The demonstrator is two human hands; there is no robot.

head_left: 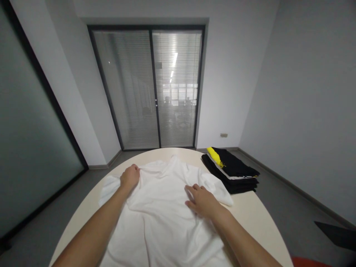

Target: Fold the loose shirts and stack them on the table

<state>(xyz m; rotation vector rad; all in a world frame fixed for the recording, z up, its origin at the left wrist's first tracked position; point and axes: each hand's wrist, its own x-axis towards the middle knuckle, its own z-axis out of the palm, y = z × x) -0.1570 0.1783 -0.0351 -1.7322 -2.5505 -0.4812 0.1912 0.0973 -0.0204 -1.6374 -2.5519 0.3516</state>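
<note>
A white T-shirt [164,207] lies spread and wrinkled over the round table, its sleeves out to the left and right. At its upper left, near the shoulder, my left hand [130,176] is closed on the fabric, and a fold pulls from the fingers toward the collar. My right hand [201,200] rests over the right side of the chest, fingers spread and partly bent. Whether its fingertips press the cloth is hard to make out.
A stack of folded dark clothes [236,163] with a yellow patch sits at the table's right back. Pale tabletop [258,218] shows right of the shirt. Beyond the table are a glass door [178,92] with blinds and grey floor. A red object [308,261] shows at lower right.
</note>
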